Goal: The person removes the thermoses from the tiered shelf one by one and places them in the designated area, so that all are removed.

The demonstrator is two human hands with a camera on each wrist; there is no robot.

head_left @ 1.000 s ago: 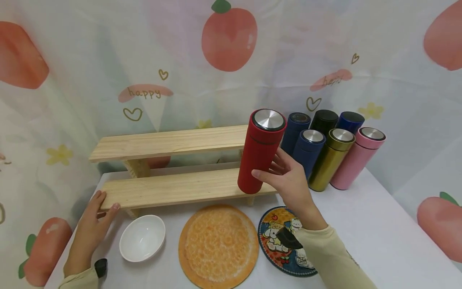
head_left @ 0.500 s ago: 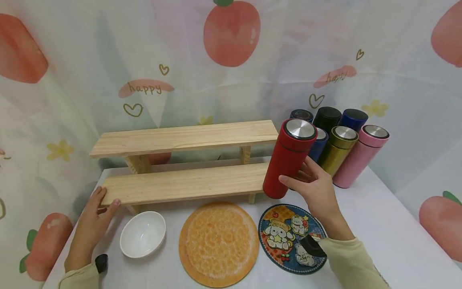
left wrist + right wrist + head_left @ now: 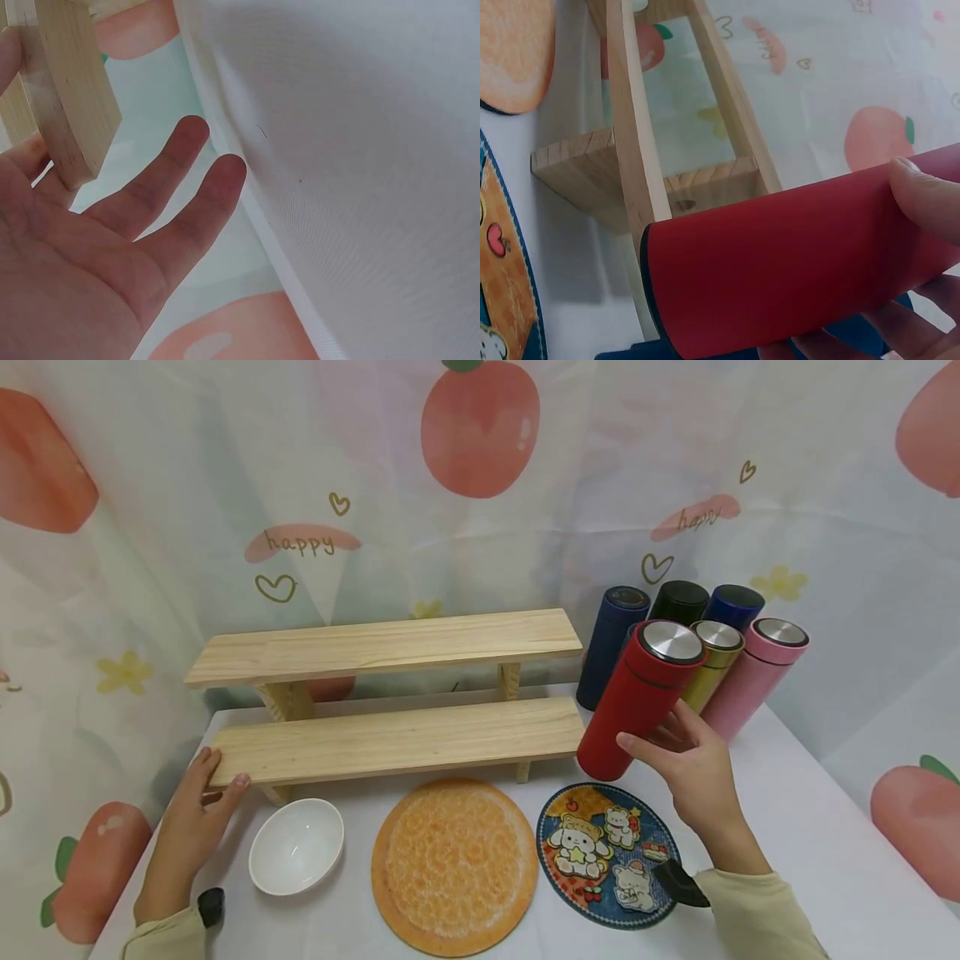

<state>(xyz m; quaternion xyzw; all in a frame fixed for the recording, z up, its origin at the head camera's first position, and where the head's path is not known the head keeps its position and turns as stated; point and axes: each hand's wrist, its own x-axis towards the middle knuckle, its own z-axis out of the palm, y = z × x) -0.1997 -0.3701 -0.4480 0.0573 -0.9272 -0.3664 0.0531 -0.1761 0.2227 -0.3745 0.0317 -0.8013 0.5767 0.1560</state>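
Note:
A red thermos with a steel-topped lid leans in my right hand, which grips it around its lower half. It is off the table, just right of the lower step of a two-tier wooden shelf. In the right wrist view, the red thermos shows its dark-rimmed base, with thumb on one side and fingers on the other. My left hand holds the left end of the lower step. Thumb and index finger pinch that wooden board in the left wrist view, while two other fingers extend free.
Behind the red thermos stand several others, including a dark blue thermos, a black one, a gold one and a pink one. In front of the shelf lie a white bowl, a round bread-patterned mat and a cartoon mat.
My right hand has carried the red thermos rightward and slightly down, from in front of the shelf to beyond its right end. The left hand stays on the shelf.

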